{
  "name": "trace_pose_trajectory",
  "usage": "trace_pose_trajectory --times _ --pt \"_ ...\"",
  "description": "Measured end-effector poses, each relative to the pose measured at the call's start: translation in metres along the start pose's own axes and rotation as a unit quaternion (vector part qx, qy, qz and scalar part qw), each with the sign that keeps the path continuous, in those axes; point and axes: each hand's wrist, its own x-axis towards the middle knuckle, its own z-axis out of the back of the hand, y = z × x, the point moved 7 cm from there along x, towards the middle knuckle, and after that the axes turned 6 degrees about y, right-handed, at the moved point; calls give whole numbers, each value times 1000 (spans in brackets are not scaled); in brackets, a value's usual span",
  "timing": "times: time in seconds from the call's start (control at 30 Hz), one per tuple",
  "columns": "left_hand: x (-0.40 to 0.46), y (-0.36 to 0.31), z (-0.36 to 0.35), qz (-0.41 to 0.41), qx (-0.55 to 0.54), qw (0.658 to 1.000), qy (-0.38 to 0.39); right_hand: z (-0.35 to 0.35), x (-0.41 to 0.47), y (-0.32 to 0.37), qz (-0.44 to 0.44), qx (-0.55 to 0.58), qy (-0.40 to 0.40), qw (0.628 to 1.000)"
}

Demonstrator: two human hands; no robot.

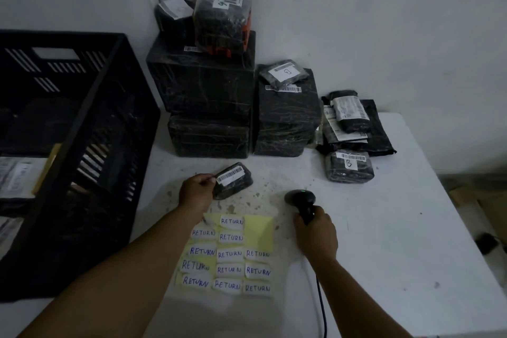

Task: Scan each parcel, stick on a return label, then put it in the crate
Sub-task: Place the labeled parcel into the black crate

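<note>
My left hand (195, 190) grips a small black wrapped parcel (234, 183) by its left end, its white barcode sticker facing up. To its right, my right hand (315, 232) holds the handle of a black barcode scanner (300, 198), whose head shows a green light and points toward the parcel. Between my arms lies a yellow sheet (258, 230) carrying several white handwritten RETURN labels (230, 254). A large black slatted crate (82, 145) stands at the left, with pale-labelled items dimly visible inside.
Large black wrapped boxes (203, 85) are stacked against the wall, with smaller parcels on top. More small parcels and flat bags (349, 164) lie at the right back of the white table (397, 241). The scanner's cable (322, 307) runs toward me. The table's right edge drops to the floor.
</note>
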Motion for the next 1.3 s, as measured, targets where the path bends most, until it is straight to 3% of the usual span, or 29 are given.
trace_pose_trajectory --times 0.33,0.43,0.53,0.67,0.9,1.3 --pt "-21 8 22 0 18 999 -29 -3 -5 -11 -2 25 14 1000" --pt "-41 10 32 -54 56 994 -76 14 -24 -6 23 -19 -97 995" --pt "-67 13 27 -132 100 984 -71 19 -49 13 140 -50 -186 971" --pt "-91 16 0 -232 244 941 26 -19 -74 45 309 -113 -101 939" --pt "-111 30 -32 -284 403 859 134 -77 -72 48 278 -289 62 914" --pt "-107 41 -40 -258 498 814 148 -84 -73 46 295 -295 55 907"
